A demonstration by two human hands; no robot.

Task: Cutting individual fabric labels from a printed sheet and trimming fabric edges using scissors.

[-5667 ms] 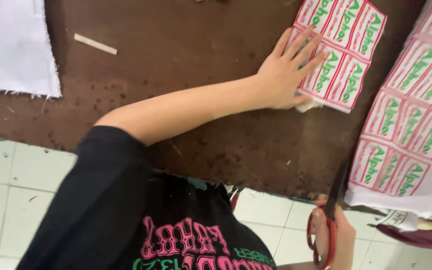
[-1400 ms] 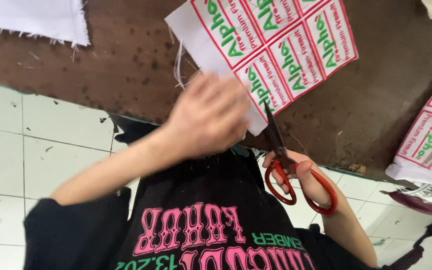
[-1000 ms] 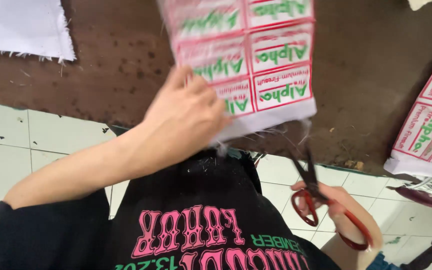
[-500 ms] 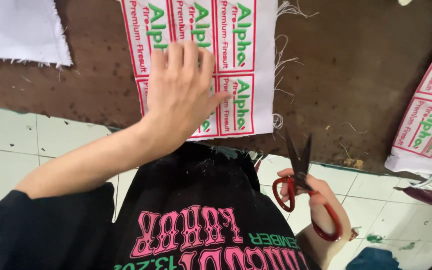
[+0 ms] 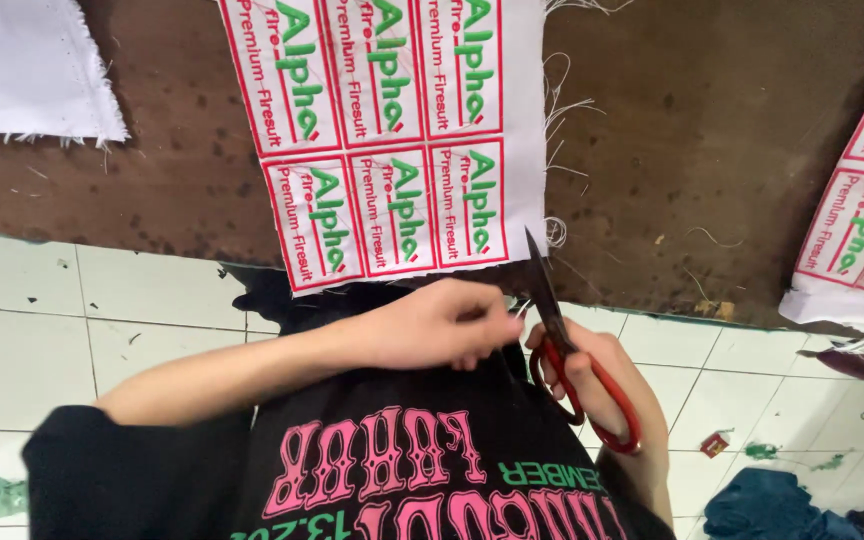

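Label sheet (image 5: 392, 140): white woven cloth printed with rows of red-bordered labels in green and red. It lies flat on the dark brown table (image 5: 712, 150), its near edge overhanging the table's front edge. The right margin is frayed, with loose threads trailing. Judged light, limp and non-slippery; it would sag if lifted by one corner, so a pinch at the near edge beside the cut line looks the best hold, keeping the cloth taut.

Left hand (image 5: 432, 325): just below the sheet's near edge, fingers curled inward, tips close to the lower right corner of the cloth. Whether they actually pinch the cloth cannot be told; the edge is hidden there.

Right hand (image 5: 597, 380): closed through the loops of red-handled scissors (image 5: 562, 340). Blades point up toward the sheet's lower right corner and appear nearly closed.

Surroundings: plain white cloth (image 5: 22, 65) at far left of the table; further printed label sheets (image 5: 857, 230) at far right; white tiled floor (image 5: 72, 310) below.
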